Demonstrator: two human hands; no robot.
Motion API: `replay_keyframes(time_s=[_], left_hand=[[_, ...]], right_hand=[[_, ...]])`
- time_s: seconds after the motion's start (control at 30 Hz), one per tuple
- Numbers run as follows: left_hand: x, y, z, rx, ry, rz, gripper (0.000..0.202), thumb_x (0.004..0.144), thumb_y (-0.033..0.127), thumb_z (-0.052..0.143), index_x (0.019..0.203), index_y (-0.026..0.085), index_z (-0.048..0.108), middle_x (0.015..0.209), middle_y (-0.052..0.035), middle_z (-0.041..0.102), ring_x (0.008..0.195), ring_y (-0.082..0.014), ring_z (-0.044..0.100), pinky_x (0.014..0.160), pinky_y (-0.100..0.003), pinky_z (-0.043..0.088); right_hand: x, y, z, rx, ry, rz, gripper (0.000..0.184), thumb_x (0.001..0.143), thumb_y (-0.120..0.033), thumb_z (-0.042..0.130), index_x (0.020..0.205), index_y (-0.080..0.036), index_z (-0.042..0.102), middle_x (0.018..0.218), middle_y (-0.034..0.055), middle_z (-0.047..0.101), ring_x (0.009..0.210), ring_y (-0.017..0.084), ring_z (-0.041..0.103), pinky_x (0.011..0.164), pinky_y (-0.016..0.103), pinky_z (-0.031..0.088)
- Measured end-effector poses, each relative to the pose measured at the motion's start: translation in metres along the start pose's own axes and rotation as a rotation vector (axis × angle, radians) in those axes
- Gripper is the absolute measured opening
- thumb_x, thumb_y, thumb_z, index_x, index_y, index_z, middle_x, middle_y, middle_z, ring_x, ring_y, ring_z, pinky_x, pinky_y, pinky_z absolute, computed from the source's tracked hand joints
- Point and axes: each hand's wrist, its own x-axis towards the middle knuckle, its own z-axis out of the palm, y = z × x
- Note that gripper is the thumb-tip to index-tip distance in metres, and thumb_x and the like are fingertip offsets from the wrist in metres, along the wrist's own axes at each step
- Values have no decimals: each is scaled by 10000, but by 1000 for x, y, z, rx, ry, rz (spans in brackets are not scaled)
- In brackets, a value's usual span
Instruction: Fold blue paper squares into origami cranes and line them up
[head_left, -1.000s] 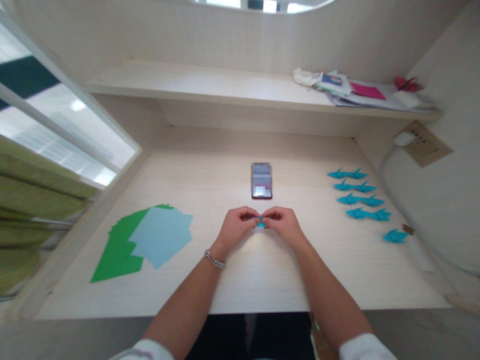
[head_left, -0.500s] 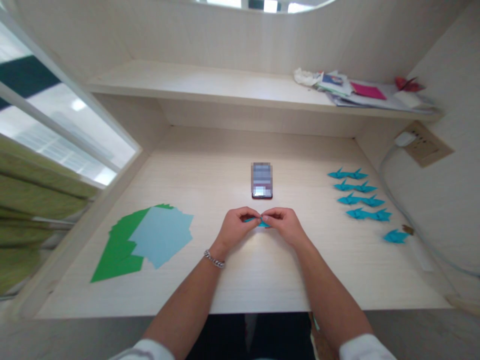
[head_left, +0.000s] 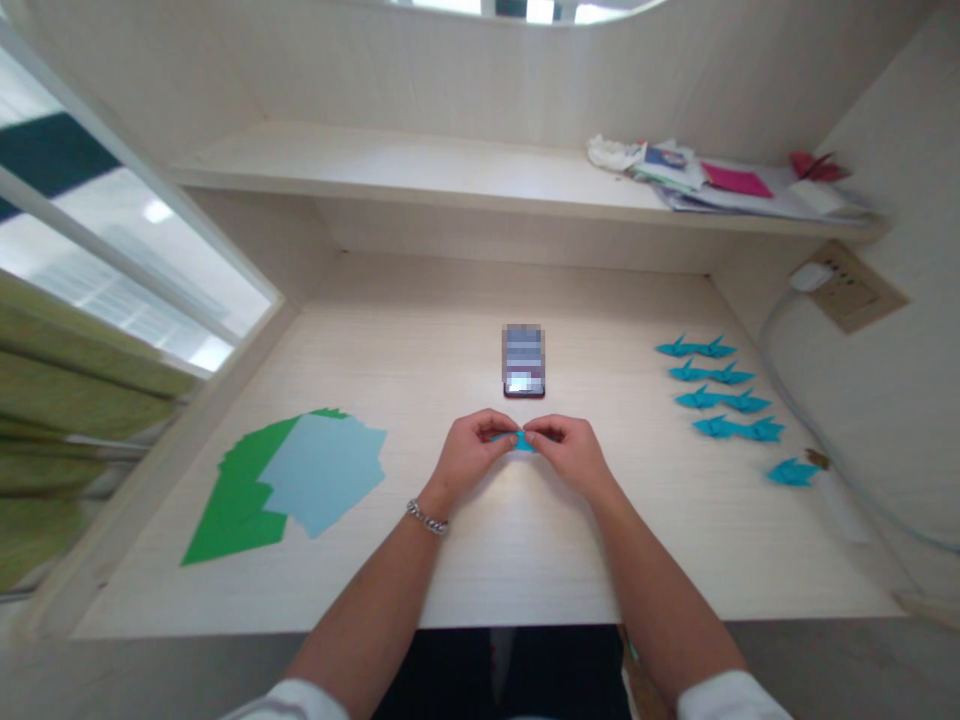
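Observation:
Between my two hands is a small piece of folded blue paper [head_left: 525,441], mostly covered by my fingers. My left hand [head_left: 478,449] pinches its left end between thumb and fingers. At the other end my right hand [head_left: 564,448] pinches it the same way, the two thumbs almost meeting. Just beyond my hands a phone [head_left: 523,362] lies flat with its screen lit. Off to the right stand several folded blue paper cranes [head_left: 721,402] in short rows, and a single blue crane [head_left: 793,472] sits nearer to me.
Light blue paper sheets [head_left: 326,475] overlap green paper sheets [head_left: 240,490] on the desk's left side. A shelf [head_left: 420,165] runs along the back, with papers [head_left: 739,182] at its right. A white cable [head_left: 799,400] runs down from the wall socket [head_left: 851,288].
The blue paper has tilted slightly, so a flatter face of it shows between my thumbs. Both hands keep their hold and have barely shifted.

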Motion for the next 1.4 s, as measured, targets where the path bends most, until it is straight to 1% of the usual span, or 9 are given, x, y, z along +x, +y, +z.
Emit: replay_keyframes(time_s=[0.2,0.3,0.5,0.63,0.8,1.0,1.17,1.27,1.4], left_hand=[[0,1,2,24,20,-1,185,679,270,726,800,139,676,798,-68,699,746,-170,650,730,-302,528],[1,-1,2,10,33,-11,183,676,270,727,792,141,669,781,-63,699,725,-166,651,707,-296,531],[1,-4,1,-35,31,-36,204,653,259,740,793,138,655,759,-61,695,696,-161,653,678,-295,535],[0,-6,1,-77,50,-44,207,633,221,745,790,133,642,749,-54,687,682,-151,647,667,-285,532],[1,-6,0,-82,65,-75,212,614,206,750,774,132,632,726,-46,679,667,-148,642,651,-280,529],[3,-7,-3,-75,62,-90,217,648,209,725,827,128,635,746,-57,688,694,-160,655,670,-285,529],[2,-10,-2,-49,31,-47,250,712,207,670,950,142,622,771,-57,698,731,-161,661,695,-277,516],[2,-9,-1,-13,26,-16,289,741,239,647,1015,153,615,804,-64,700,755,-165,658,712,-286,511],[3,-9,-1,12,54,2,286,727,251,658,994,152,623,812,-64,689,755,-164,649,711,-286,505]], right_hand=[[-1,-2,1,8,44,-42,148,719,-240,656,844,-170,693,780,49,705,715,177,646,701,296,503],[-1,-3,2,20,31,-42,127,723,-235,647,830,-176,685,763,44,698,705,174,641,694,294,497],[0,-4,2,88,0,22,108,689,-235,665,782,-181,663,717,35,680,669,171,620,638,285,478],[1,-2,5,185,4,61,111,644,-200,679,740,-183,626,656,4,640,607,145,585,585,261,451],[2,2,6,276,-41,112,158,639,-185,675,788,-180,622,648,-10,628,590,129,571,576,249,437],[2,2,4,245,-64,106,148,670,-226,664,806,-177,628,719,9,654,669,147,608,641,273,468],[2,3,4,214,-72,83,175,708,-230,634,877,-185,620,745,17,669,691,158,627,671,288,483],[1,2,4,157,-25,63,177,721,-231,623,892,-187,622,747,26,673,705,169,635,683,295,491],[1,-1,4,105,21,39,156,732,-239,615,878,-187,629,756,34,676,719,176,642,686,295,497]])
